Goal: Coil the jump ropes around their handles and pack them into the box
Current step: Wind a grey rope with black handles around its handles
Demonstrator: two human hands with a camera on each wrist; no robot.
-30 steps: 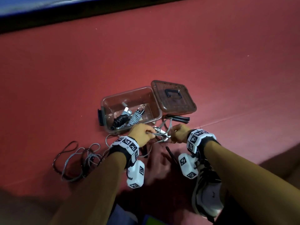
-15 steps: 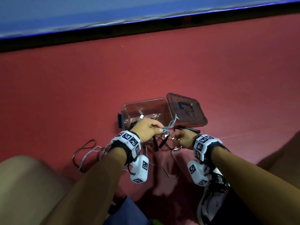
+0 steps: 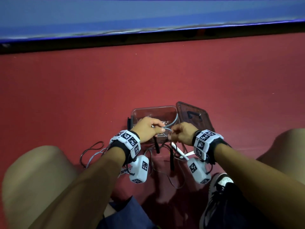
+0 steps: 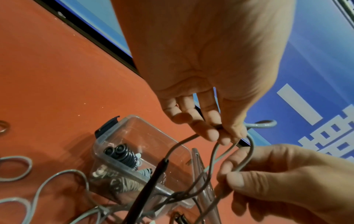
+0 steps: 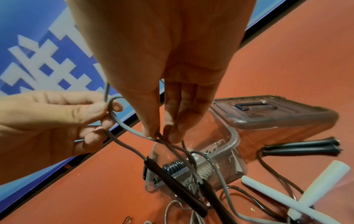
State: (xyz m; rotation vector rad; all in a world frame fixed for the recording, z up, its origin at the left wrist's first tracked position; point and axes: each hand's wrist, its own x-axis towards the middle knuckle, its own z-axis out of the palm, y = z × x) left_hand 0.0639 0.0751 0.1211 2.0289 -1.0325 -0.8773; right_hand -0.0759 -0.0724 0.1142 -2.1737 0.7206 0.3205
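A grey jump rope (image 3: 172,125) with two black handles (image 3: 156,144) hangs in front of the clear box (image 3: 153,111). My left hand (image 3: 160,128) pinches a loop of it (image 4: 250,136). My right hand (image 3: 172,132) pinches the rope a little lower (image 5: 134,128), close to the left. Both black handles dangle below the hands (image 5: 172,186). Inside the box (image 4: 134,130) lie a black coiled rope (image 4: 122,153) and a pale coiled rope (image 4: 122,183). More of the grey rope (image 3: 92,156) trails on the floor to the left.
The brown lid (image 3: 193,116) lies right of the box. A pair of black handles (image 5: 298,148) and white handles (image 5: 316,189) lie on the red floor by my right shoe (image 3: 219,184). My knees flank the hands. A blue board (image 3: 148,17) runs behind.
Both hands have risen and drawn closer together in front of the box, and the rope's black handles now hang beneath them. The head view has tilted up towards the blue board.
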